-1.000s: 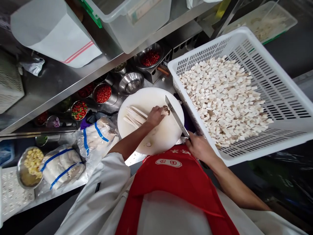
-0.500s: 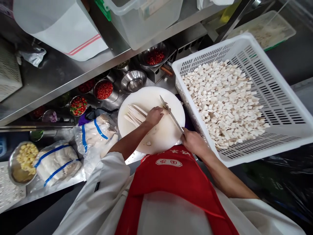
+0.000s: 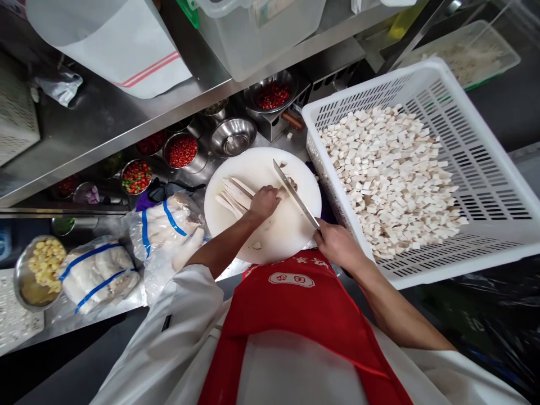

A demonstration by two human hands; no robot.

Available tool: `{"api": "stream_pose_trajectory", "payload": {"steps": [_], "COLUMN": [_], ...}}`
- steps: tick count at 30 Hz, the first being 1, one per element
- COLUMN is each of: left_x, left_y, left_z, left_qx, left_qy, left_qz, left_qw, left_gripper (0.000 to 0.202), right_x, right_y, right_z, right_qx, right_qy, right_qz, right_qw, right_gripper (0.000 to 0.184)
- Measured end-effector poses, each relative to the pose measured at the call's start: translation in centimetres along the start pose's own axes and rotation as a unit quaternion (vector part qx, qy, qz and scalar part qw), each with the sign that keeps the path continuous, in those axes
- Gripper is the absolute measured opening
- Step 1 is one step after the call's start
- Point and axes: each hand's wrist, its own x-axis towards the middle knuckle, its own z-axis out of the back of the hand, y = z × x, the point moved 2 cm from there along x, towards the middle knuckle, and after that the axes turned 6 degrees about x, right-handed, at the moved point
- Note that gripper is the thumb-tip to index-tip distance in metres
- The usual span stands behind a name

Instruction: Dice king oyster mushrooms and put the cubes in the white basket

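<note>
Long pale strips (image 3: 238,194) are lying roughly side by side on a round white board (image 3: 291,230). A knife (image 3: 296,195) is slanting across its right side, apparently touching it, beside small brownish pieces (image 3: 293,183).

Before you, pale elongated slices (image 3: 236,197) lie on a round white plastic board (image 3: 244,163); to its right, small white cubes (image 3: 392,180) lie in a rectangular white slotted plastic basket (image 3: 464,269); behind it, a round silver metal bowl (image 3: 244,135).
</note>
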Motion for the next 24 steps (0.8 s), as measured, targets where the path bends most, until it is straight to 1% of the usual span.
{"api": "stream_pose_trajectory", "payload": {"steps": [3,6,8,12,17,19,21,24], "left_x": [-0.3,-0.3,-0.3,-0.7,-1.3,-1.5,-1.5,-0.8], "left_y": [0.1,0.0,-0.2,-0.4,-0.5,-0.5,-0.6,-0.4], "left_z": [0.0,0.3,0.5,1.2,1.7,1.7,1.6,1.8], "left_qx": [0.016,0.031,0.036,0.050,0.061,0.070,0.078,0.080], "left_qy": [0.001,0.004,0.014,0.036,0.048,0.051,0.054,0.044], "left_qz": [-0.004,-0.015,-0.017,0.001,0.019,0.018,0.018,0.036], "left_qw": [1.000,0.999,0.999,0.998,0.997,0.996,0.995,0.995], "left_gripper": [0.018,0.016,0.018,0.022,0.024,0.024,0.025,0.027], "right_x": [-0.4,-0.2,0.0,-0.4,0.1,0.4,0.3,-0.9], "right_y": [-0.2,-0.3,-0.2,0.0,0.1,0.3,0.5,0.6], "right_z": [0.3,0.1,0.0,-0.1,-1.0,-1.2,-1.0,-0.6], "right_qx": [0.001,-0.009,-0.005,0.010,0.003,0.018,0.040,0.071], "right_qy": [0.017,0.038,0.035,0.024,0.052,0.036,0.008,-0.041], "right_qz": [0.016,-0.001,-0.003,0.018,0.004,0.010,0.025,0.046], "right_qw": [1.000,0.999,0.999,1.000,0.999,0.999,0.999,0.996], "right_gripper": [0.033,0.032,0.032,0.032,0.030,0.033,0.039,0.050]}}
